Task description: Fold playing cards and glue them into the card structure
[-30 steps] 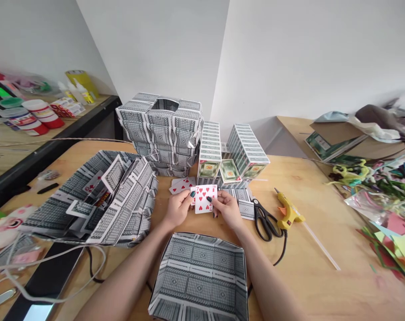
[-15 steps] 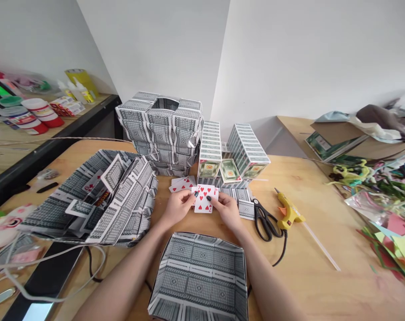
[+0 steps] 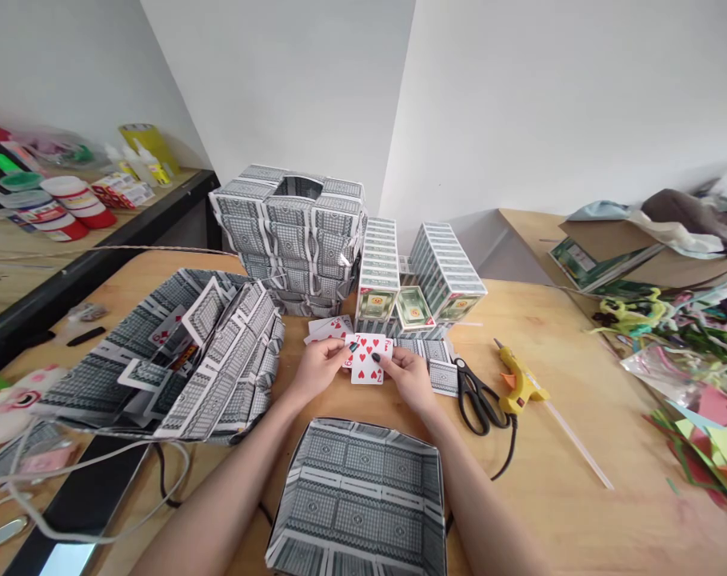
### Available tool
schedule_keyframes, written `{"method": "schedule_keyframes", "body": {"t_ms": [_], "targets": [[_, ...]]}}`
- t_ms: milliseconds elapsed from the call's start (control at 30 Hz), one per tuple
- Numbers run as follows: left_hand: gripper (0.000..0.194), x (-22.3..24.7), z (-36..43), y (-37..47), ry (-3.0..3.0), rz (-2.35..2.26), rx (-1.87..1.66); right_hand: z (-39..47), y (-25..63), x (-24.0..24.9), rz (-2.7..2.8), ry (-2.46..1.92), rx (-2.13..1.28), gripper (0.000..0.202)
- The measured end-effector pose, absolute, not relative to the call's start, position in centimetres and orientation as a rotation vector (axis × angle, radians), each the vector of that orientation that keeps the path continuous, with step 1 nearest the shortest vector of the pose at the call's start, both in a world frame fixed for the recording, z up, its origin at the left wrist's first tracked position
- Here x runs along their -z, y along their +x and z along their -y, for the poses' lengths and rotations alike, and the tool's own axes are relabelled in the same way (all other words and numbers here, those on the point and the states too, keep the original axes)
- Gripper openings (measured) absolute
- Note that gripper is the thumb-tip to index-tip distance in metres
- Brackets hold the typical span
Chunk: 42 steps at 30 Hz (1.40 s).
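Observation:
Playing cards [image 3: 368, 368] are pinched between my two hands, a seven of hearts on top and another card showing behind its left edge. My left hand [image 3: 320, 366] grips their left side with thumb and fingers; my right hand [image 3: 408, 374] pinches the right side. Just behind my left hand, loose heart cards [image 3: 333, 326] lie face up. Grey-backed cards [image 3: 441, 374] are on the table beyond my right hand. Between my forearms stands an open box made of grey-backed cards [image 3: 363, 468].
Scissors [image 3: 480, 398] and a yellow glue gun [image 3: 521, 382] with a glue stick lie to the right. Stacked card packs [image 3: 378, 264] stand ahead, beside a tall card-built box [image 3: 291, 240]. A larger card-built tray [image 3: 219, 368] holding cards sits left, near a white cable [image 3: 99, 538].
The card behind the seven of hearts now shows more at its left edge, the two slid slightly apart. Both hands stay in nearly the same place.

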State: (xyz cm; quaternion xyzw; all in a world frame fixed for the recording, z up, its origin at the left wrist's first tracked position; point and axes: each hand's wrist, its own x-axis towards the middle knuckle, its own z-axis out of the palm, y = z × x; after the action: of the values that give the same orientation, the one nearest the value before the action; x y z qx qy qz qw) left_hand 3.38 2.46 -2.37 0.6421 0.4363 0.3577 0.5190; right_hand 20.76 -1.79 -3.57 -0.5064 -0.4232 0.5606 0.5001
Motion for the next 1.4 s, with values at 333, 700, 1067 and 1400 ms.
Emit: {"method": "schedule_keyframes", "body": {"t_ms": [333, 700, 1067, 1400], "targets": [[0.031, 2.16, -2.45, 3.33, 1.635, -1.078, -0.879, 1.81, 20.69, 3.32, 1.033, -1.249, -1.346, 0.032], [0.032, 2.19, -2.41, 3.35, 1.674, -1.119, -0.876, 1.86, 20.78, 3.56, 1.026, -1.278, -1.331, 0.032], [0.024, 2.40, -2.39, 3.28, 1.635, -1.057, -0.847, 1.87, 20.81, 3.74, 1.039, -1.280, -1.302, 0.027], [0.027, 1.88, -2.36, 3.41, 1.617, -1.024, -0.872, 1.84, 20.83, 3.56, 1.058, -1.303, -1.266, 0.028]]}}
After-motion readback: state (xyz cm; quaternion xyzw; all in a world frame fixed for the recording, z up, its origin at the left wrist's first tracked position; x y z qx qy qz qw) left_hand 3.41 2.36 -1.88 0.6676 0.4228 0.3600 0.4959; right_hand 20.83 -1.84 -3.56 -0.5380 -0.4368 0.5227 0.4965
